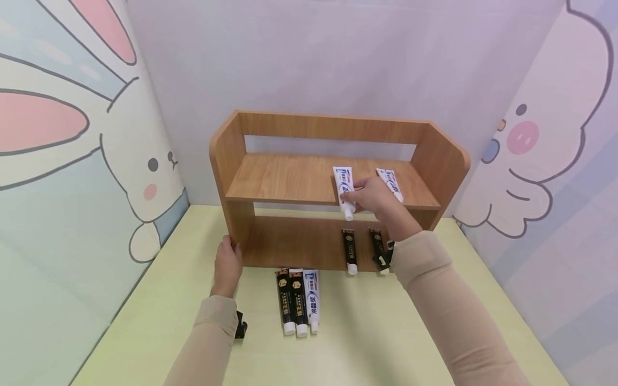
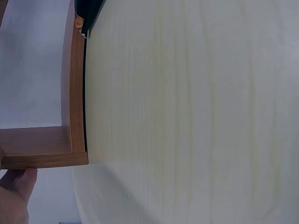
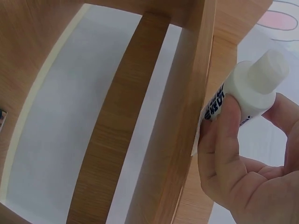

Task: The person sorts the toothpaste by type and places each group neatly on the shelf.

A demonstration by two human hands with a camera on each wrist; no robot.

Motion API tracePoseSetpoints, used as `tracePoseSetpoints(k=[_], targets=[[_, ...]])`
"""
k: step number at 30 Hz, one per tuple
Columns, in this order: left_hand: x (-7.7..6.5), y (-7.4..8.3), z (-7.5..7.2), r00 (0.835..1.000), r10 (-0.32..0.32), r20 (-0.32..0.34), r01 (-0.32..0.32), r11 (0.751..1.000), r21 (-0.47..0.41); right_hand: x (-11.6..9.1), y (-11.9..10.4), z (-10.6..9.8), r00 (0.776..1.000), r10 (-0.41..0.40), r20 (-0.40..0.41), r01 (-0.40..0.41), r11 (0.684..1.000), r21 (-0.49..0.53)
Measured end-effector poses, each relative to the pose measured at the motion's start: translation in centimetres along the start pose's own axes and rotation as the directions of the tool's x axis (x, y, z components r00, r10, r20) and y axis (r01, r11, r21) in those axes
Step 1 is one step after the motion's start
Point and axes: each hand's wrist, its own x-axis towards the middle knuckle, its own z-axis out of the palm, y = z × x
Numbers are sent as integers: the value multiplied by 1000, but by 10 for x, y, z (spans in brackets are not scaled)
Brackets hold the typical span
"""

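My right hand point(image 1: 374, 195) pinches a white toothpaste tube point(image 1: 344, 187) at the front edge of the upper board, its cap jutting out past the edge. In the right wrist view, thumb and fingers wrap the tube point(image 3: 243, 95) just below its white cap. A second white toothpaste tube point(image 1: 390, 182) lies on the upper board to the right, partly behind that hand. My left hand point(image 1: 228, 268) grips the left side panel of the wooden shelf point(image 1: 285, 174) low down. The left wrist view has the thumb outside the panel point(image 2: 46, 161) and a fingertip at its inner side.
On the lower board lie two black toothpaste tubes point(image 1: 350, 252), the right one partly covered by the wrist camera mount. In front of the shelf, two black tubes point(image 1: 292, 303) and a white tube point(image 1: 312, 300) lie side by side on the pale table point(image 1: 338, 348).
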Motion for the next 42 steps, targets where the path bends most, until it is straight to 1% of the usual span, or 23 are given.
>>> tracePoseSetpoints(k=[4,13,19,26,37,42], targets=[[-2,1,1,1000,-7,13,7,1000,-2,5,2,-1,1000,8,4,-8,1000,-21],[-4,2,1,1000,-19,20,19,1000,2,15,1,-2,998,49,-30,-50,998,-27],[-5,2,1,1000,-24,20,24,1000,-3,20,0,-2,998,49,-34,-51,998,-42],[-4,2,-1,1000,-22,20,22,1000,8,22,-3,-1,999,38,-38,-41,996,-77],[-2,2,-2,1000,-2,4,1,1000,30,22,-6,0,998,46,-39,-50,995,-88],[-1,2,-2,1000,-7,9,7,1000,27,20,-9,0,998,53,-33,-56,993,-105]])
